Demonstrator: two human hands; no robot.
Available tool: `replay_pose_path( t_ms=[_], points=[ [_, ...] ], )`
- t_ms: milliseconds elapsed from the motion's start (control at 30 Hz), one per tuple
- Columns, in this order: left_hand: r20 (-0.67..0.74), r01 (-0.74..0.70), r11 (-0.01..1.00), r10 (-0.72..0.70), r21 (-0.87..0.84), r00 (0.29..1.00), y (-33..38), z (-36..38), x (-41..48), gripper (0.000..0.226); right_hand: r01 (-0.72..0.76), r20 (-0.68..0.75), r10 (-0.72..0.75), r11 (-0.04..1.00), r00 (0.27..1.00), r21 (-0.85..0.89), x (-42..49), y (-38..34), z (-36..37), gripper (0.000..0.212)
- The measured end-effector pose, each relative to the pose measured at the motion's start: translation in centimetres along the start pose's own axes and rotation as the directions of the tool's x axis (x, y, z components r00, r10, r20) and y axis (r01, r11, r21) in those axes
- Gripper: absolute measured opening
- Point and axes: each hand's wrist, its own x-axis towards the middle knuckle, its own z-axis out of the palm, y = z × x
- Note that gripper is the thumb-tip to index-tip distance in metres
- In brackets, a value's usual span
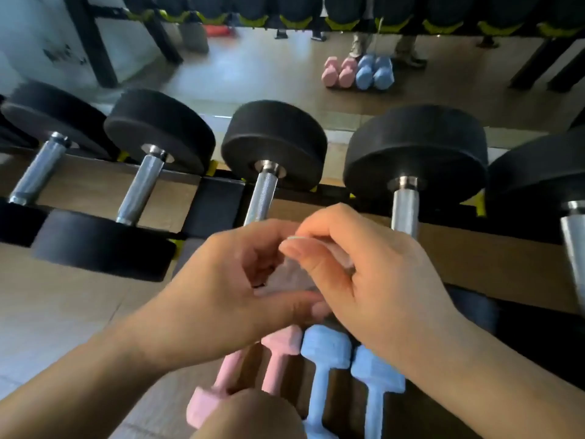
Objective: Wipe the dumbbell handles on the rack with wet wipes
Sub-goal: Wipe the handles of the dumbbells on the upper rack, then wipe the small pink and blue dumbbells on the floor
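Black dumbbells lie in a row on the rack, each with a chrome handle; the nearest ones are the middle handle and the handle to its right. In front of them my two hands meet over a pale, translucent wet wipe, too blurred to tell whether it is a sheet or a packet. My left hand curls round its lower part. My right hand pinches its whitish top edge between thumb and fingers. Neither hand touches a handle.
Two more chrome handles lie to the left and one at the far right. Small pink dumbbells and blue dumbbells lie on the floor below my hands. A mirror behind the rack reflects them.
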Motion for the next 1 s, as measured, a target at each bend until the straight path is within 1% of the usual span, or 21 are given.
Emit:
replay_pose_path(
  t_ms=[33, 67, 133, 200, 233, 267, 300, 333, 367, 400, 433, 467, 567, 633, 700, 767, 833, 867, 933, 1000],
  points=[
    [-0.048, 0.02, 0.999, -0.019, 0.03, 0.999, -0.4, 0.0, -1.1, 0.038, 0.033, 0.015, -0.033, 0.999, 0.999, 0.026, -0.6, -0.4, 0.7, 0.031],
    [-0.066, 0.044, 0.997, -0.041, 0.056, 0.997, -0.9, -0.3, -2.4, 0.034, 0.081, 0.015, -0.082, 0.996, 0.997, 0.029, -1.2, -0.8, 1.5, 0.029],
    [-0.073, 0.116, 0.991, -0.111, 0.072, 0.991, -1.7, -1.0, -5.2, 0.025, 0.206, 0.006, -0.206, 0.979, 0.979, -0.003, -2.9, -1.6, 3.2, 0.022],
    [-0.048, 0.203, 0.975, -0.199, 0.089, 0.979, -2.4, -1.3, -8.4, 0.018, 0.312, 0.025, -0.313, 0.95, 0.95, 0.017, -5.7, -2.4, 5.5, 0.008],
    [-0.032, 0.267, 0.959, -0.265, 0.099, 0.964, -2.9, -1.3, -9.8, 0.019, 0.327, 0.039, -0.329, 0.944, 0.944, 0.055, -7.1, -2.6, 6.8, 0.014],
    [-0.023, 0.347, 0.933, -0.346, 0.095, 0.938, -3.5, -1.1, -10.8, 0.02, 0.31, 0.065, -0.319, 0.943, 0.945, 0.123, -8.4, -2.5, 8.3, 0.021],
    [-0.025, 0.415, 0.904, -0.415, 0.102, 0.909, -4.5, -0.9, -11.7, 0.02, 0.251, 0.109, -0.276, 0.947, 0.955, 0.201, -9.6, -2.2, 9.8, 0.028],
    [-0.044, 0.468, 0.875, -0.466, 0.122, 0.884, -5.7, -0.8, -12.5, 0.017, 0.158, 0.169, -0.21, 0.948, 0.963, 0.276, -10.6, -2.0, 11.2, 0.031],
    [-0.081, 0.508, 0.851, -0.502, 0.135, 0.861, -7.0, -0.7, -13.2, 0.013, 0.043, 0.251, -0.13, 0.945, 0.959, 0.325, -11.3, -1.7, 12.3, 0.027],
    [-0.117, 0.545, 0.83, -0.533, 0.118, 0.838, -8.3, -0.6, -13.8, 0.01, -0.073, 0.332, -0.054, 0.931, 0.942, 0.357, -11.9, -1.3, 13.4, 0.02],
    [-0.144, 0.569, 0.818, -0.555, 0.082, 0.819, -9.5, -0.5, -14.2, 0.008, -0.159, 0.398, -0.002, 0.915, 0.917, 0.37, -12.5, -1.0, 14.4, 0.019],
    [-0.16, 0.581, 0.813, -0.569, 0.039, 0.807, -10.6, -0.4, -14.5, 0.006, -0.213, 0.439, 0.03, 0.903, 0.898, 0.373, -13.0, -0.6, 15.1, 0.021],
    [-0.176, 0.562, 0.821, -0.571, -0.101, 0.802, -13.7, -0.3, -14.5, 0.011, -0.338, 0.546, 0.139, 0.898, 0.826, 0.283, -14.0, 1.1, 16.4, 0.037],
    [-0.21, 0.565, 0.797, -0.602, -0.215, 0.77, -15.9, 0.1, -14.3, 0.02, -0.402, 0.629, 0.214, 0.899, 0.747, 0.171, -14.4, 2.6, 17.0, 0.044],
    [-0.234, 0.559, 0.759, -0.642, -0.334, 0.73, -18.5, 0.7, -14.2, 0.022, -0.499, 0.676, 0.329, 0.864, 0.66, 0.067, -15.3, 4.2, 17.5, 0.05],
    [-0.219, 0.547, 0.731, -0.66, -0.408, 0.719, -21.3, 1.4, -14.3, 0.023, -0.517, 0.695, 0.391, 0.856, 0.603, -0.032, -16.4, 5.3, 17.9, 0.049],
    [-0.217, 0.554, 0.712, -0.678, -0.432, 0.702, -24.0, 2.0, -14.6, 0.027, -0.479, 0.719, 0.401, 0.871, 0.568, -0.107, -17.1, 5.9, 18.5, 0.04],
    [-0.241, 0.557, 0.699, -0.695, -0.448, 0.678, -25.2, 2.1, -14.8, 0.028, -0.463, 0.734, 0.4, 0.877, 0.549, -0.131, -17.1, 5.9, 18.9, 0.038],
    [-0.307, 0.556, 0.667, -0.733, -0.495, 0.607, -27.2, 2.0, -15.4, 0.03, -0.419, 0.761, 0.391, 0.891, 0.518, -0.173, -16.6, 5.6, 19.8, 0.04],
    [-0.372, 0.57, 0.659, -0.75, -0.491, 0.546, -28.9, 1.0, -16.0, 0.028, -0.353, 0.798, 0.37, 0.911, 0.476, -0.212, -15.3, 5.0, 21.3, 0.043]
  ],
)
